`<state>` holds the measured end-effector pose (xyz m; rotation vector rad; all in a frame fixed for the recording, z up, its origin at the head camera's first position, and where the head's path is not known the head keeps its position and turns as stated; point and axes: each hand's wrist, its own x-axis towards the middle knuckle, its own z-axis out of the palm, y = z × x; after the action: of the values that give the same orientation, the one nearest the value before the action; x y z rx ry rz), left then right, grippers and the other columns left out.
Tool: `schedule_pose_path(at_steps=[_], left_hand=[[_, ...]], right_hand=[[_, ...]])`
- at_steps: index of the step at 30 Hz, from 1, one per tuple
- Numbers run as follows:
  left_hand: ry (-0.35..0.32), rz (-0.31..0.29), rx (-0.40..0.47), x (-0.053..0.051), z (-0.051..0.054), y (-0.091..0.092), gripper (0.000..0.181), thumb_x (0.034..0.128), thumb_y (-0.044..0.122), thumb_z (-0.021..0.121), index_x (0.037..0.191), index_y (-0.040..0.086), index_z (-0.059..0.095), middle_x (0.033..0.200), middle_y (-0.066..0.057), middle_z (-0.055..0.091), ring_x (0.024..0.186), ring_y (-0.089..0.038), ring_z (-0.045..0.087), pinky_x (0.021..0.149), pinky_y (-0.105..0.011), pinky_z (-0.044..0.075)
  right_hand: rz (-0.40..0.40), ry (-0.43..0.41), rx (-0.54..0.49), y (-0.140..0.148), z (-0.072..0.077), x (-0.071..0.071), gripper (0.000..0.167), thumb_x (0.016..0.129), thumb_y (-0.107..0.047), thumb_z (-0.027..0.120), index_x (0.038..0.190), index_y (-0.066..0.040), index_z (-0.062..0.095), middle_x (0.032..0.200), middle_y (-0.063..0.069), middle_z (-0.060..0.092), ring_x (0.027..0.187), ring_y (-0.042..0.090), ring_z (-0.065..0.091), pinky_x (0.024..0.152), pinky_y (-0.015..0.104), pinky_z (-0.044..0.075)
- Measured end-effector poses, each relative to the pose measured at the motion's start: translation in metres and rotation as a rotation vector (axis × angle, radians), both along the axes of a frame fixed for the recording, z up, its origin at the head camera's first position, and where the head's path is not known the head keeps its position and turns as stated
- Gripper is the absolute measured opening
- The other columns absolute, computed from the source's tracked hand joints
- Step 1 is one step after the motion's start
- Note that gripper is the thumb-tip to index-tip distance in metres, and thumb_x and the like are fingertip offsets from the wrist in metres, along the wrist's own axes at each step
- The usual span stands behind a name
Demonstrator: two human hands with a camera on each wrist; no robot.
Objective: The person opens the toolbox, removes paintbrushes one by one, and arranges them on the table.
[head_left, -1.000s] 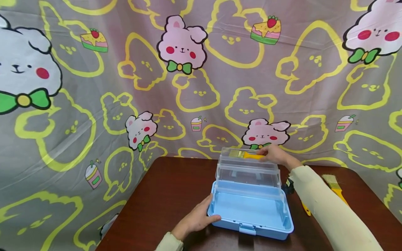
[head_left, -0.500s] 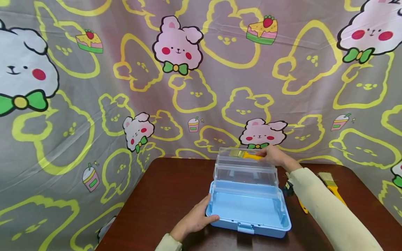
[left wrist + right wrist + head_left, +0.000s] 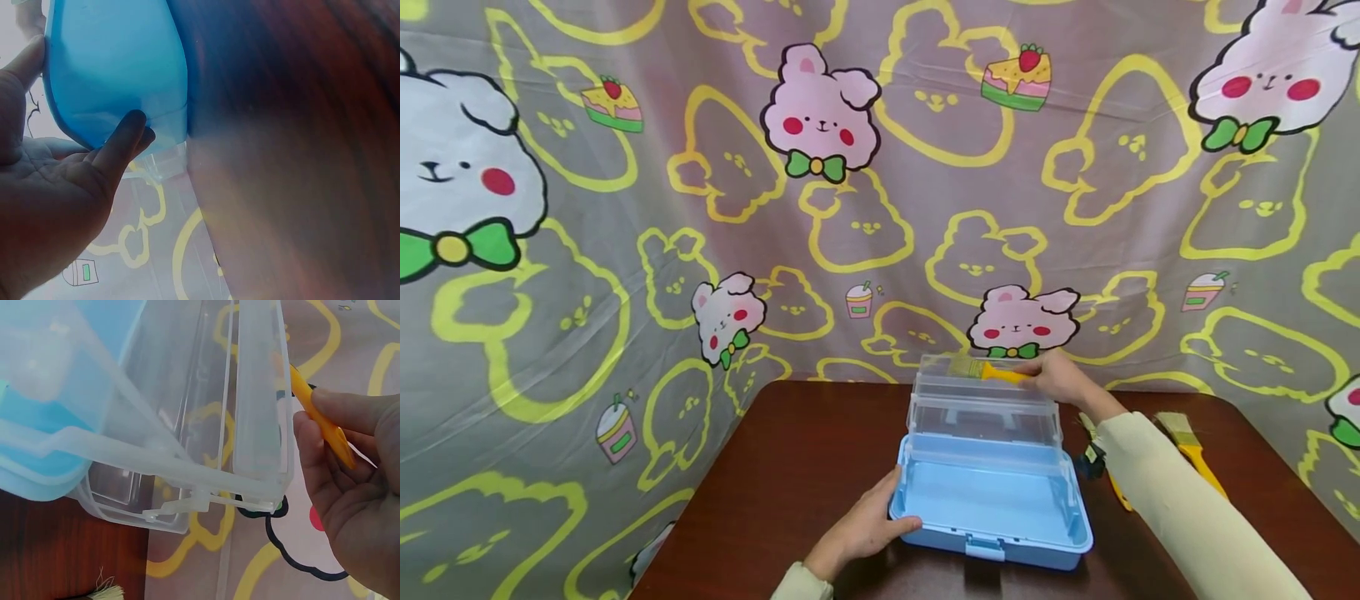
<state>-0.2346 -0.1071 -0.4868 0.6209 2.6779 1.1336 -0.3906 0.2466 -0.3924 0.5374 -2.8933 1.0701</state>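
A light blue toolbox [image 3: 985, 492] stands on the table with its clear stepped trays [image 3: 992, 417] raised at the back. Its blue bottom shows bare. My left hand [image 3: 867, 521] lies at the front left corner, thumb on the front rim and fairly straight fingers against the side wall, as the left wrist view shows. My right hand [image 3: 1062, 383] pinches a paintbrush [image 3: 1003, 375] by its yellow handle, bristles pointing left, at the uppermost tray. In the right wrist view the handle [image 3: 322, 419] passes behind the tray's edge; the bristles are hidden there.
Two more yellow-handled paintbrushes lie right of the toolbox: one [image 3: 1191, 450] farther right, the other [image 3: 1122, 493] partly covered by my right sleeve [image 3: 1187, 500]. A patterned curtain [image 3: 850, 250] hangs behind the dark wooden table [image 3: 775, 483].
The head view has shifted slightly. The right hand has moved a little to the right relative to the trays, and the bristles now look hazier behind the clear plastic. The left hand stays on the corner.
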Motion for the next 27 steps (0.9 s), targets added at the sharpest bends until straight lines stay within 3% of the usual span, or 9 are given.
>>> schedule_pose_path(at_steps=[9, 13, 17, 27], left_hand=[[-0.010, -0.007, 0.024, -0.001, -0.001, 0.001, 0.089, 0.0877, 0.041, 0.066, 0.151, 0.003, 0.016, 0.153, -0.015, 0.022, 0.137, -0.029, 0.026, 0.106, -0.051, 0.027], [-0.012, 0.005, 0.013, -0.002, -0.002, 0.001, 0.090, 0.0874, 0.042, 0.066, 0.150, 0.000, 0.016, 0.153, -0.017, 0.022, 0.137, -0.030, 0.026, 0.106, -0.051, 0.027], [-0.004, 0.017, 0.011, -0.003, -0.001, 0.001, 0.090, 0.0873, 0.042, 0.066, 0.150, 0.000, 0.016, 0.153, -0.019, 0.022, 0.137, -0.031, 0.027, 0.105, -0.052, 0.027], [-0.007, 0.016, 0.005, -0.002, -0.002, 0.003, 0.090, 0.0875, 0.041, 0.066, 0.150, 0.000, 0.016, 0.152, -0.019, 0.022, 0.137, -0.031, 0.027, 0.105, -0.052, 0.028]], right_hand=[[-0.115, 0.049, -0.036, 0.010, 0.002, 0.021, 0.031, 0.088, -0.015, 0.069, 0.117, -0.004, 0.068, 0.095, 0.016, 0.064, 0.063, 0.023, 0.051, 0.052, 0.028, 0.041], [-0.153, 0.073, -0.078, 0.016, 0.005, 0.033, 0.034, 0.088, -0.016, 0.069, 0.120, -0.003, 0.066, 0.098, 0.021, 0.065, 0.054, 0.022, 0.045, 0.045, 0.026, 0.037], [-0.192, 0.090, -0.108, 0.023, 0.008, 0.042, 0.036, 0.088, -0.017, 0.068, 0.120, 0.001, 0.064, 0.103, 0.024, 0.065, 0.066, 0.023, 0.052, 0.052, 0.026, 0.044], [-0.307, 0.007, -0.214, 0.051, -0.002, 0.067, 0.047, 0.091, -0.029, 0.064, 0.125, 0.003, 0.059, 0.112, 0.027, 0.062, 0.091, 0.034, 0.061, 0.068, 0.031, 0.051]])
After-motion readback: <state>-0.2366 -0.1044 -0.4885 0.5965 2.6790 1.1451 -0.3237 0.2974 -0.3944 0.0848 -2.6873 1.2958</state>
